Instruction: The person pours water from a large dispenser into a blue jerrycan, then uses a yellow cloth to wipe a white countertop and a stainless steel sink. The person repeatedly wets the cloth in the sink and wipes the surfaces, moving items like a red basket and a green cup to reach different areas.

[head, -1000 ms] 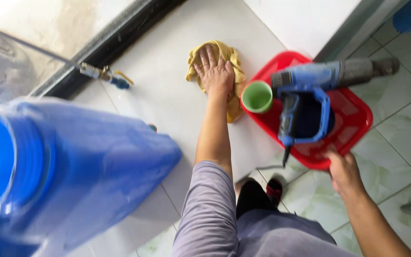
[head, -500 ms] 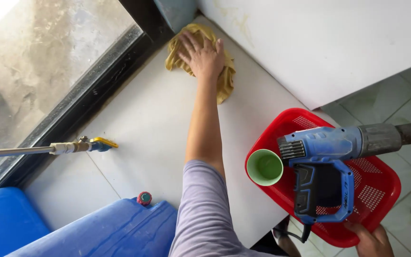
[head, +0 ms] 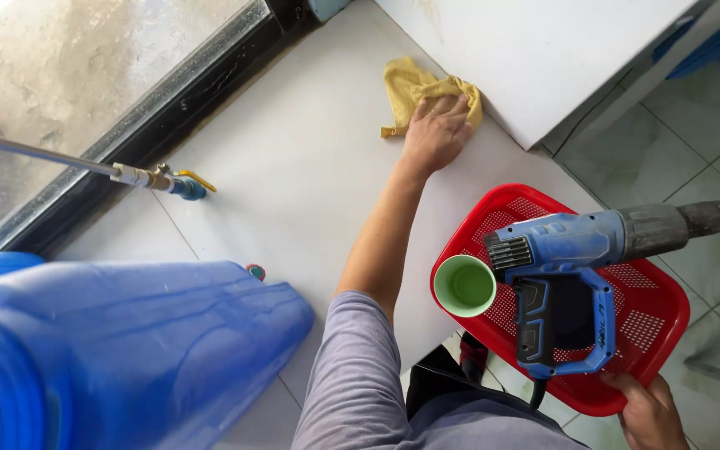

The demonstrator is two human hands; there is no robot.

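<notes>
Yellow cloth (head: 427, 93) lying on white tiled surface (head: 293, 167) by wall, left hand (head: 437, 133) pressing flat on its near edge, fingers spread (not clenched). Right hand (head: 650, 410) gripping rim of red basket (head: 652, 321) carrying blue heat gun (head: 577, 275), green cup (head: 464, 286).

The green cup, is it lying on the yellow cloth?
No, the green cup sits in the red basket, apart from the yellow cloth under the left hand.

tiled home utility corner (water jug (head: 127, 350), tap (head: 178, 183), power drill (head: 593, 250))
</notes>
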